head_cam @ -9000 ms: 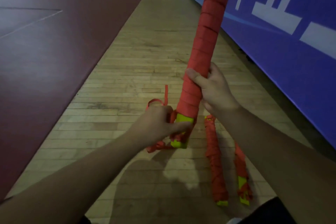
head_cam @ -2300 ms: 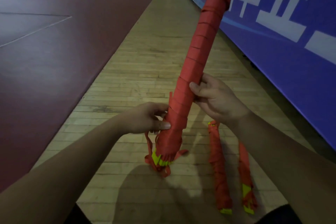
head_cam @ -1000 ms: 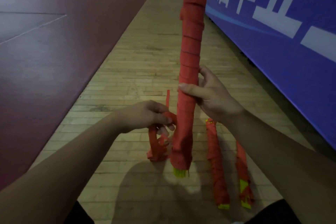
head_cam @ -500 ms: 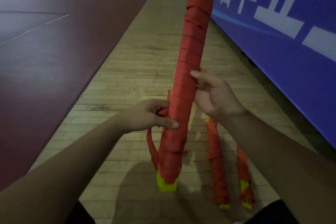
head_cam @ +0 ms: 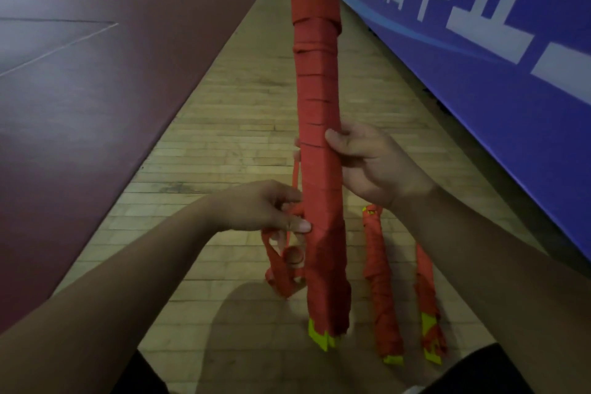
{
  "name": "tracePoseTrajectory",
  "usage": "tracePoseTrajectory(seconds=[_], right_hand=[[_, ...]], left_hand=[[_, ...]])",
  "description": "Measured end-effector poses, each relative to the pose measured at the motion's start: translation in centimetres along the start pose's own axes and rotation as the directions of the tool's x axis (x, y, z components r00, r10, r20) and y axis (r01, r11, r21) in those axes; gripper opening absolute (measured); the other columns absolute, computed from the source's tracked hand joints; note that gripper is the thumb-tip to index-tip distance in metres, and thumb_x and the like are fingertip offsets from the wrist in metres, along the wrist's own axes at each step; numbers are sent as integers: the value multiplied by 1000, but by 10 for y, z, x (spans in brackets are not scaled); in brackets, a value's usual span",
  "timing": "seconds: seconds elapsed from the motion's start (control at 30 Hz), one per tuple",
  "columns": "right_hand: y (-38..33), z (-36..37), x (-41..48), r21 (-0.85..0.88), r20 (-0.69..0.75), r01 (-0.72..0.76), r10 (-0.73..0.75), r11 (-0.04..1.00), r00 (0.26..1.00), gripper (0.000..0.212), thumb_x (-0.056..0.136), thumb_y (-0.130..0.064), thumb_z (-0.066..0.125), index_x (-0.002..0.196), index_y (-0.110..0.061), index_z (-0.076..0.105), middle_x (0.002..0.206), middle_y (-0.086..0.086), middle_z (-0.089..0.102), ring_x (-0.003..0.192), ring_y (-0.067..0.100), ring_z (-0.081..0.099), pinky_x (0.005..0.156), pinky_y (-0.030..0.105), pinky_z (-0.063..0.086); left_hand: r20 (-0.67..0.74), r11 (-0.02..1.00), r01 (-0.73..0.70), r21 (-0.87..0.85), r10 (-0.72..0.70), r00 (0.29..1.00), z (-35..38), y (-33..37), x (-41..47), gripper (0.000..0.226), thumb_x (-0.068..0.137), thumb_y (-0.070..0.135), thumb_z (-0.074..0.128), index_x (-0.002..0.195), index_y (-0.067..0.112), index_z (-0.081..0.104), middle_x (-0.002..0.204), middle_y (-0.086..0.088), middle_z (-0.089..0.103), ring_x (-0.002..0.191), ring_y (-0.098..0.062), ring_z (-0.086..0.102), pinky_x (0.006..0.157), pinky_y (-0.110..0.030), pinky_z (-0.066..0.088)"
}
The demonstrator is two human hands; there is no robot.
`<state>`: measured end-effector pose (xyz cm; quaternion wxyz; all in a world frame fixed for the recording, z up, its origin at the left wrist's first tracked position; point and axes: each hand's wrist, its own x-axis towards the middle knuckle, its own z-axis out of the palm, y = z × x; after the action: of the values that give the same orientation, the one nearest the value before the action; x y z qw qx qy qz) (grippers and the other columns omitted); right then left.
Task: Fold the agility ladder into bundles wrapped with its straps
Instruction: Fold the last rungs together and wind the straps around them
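The loose strap (head_cam: 281,265) is pinched in the curled fingers of the left grip (head_cam: 262,208), and its slack hangs in loops just below that grip. The step in hand is judged to be the last turns of wrapping (yellow rung ends (head_cam: 319,336) show at the bottom). The bundle (head_cam: 319,169) is clasped at mid-length by the right grip (head_cam: 377,166), with its long axis near upright. Next, the strap's tail needs to be drawn taut and tucked. Two wrapped bundles (head_cam: 382,291) lie on the floor (head_cam: 224,137) below the right grip.
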<state>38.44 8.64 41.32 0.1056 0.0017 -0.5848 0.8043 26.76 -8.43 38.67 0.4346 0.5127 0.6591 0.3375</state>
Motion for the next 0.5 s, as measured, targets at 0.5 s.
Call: tracePoseTrajectory(seconds=[0.5], right_hand=[[18, 4, 9, -493, -381, -19, -197, 870, 903, 57, 62, -41, 87, 103, -24, 51, 110, 5, 69, 100, 21, 69, 87, 45, 58]], left_hand=[[-467, 969, 49, 241, 71, 881, 12, -7, 10, 26, 88, 44, 70, 97, 20, 71, 85, 3, 74, 78, -12, 69, 74, -36, 55]])
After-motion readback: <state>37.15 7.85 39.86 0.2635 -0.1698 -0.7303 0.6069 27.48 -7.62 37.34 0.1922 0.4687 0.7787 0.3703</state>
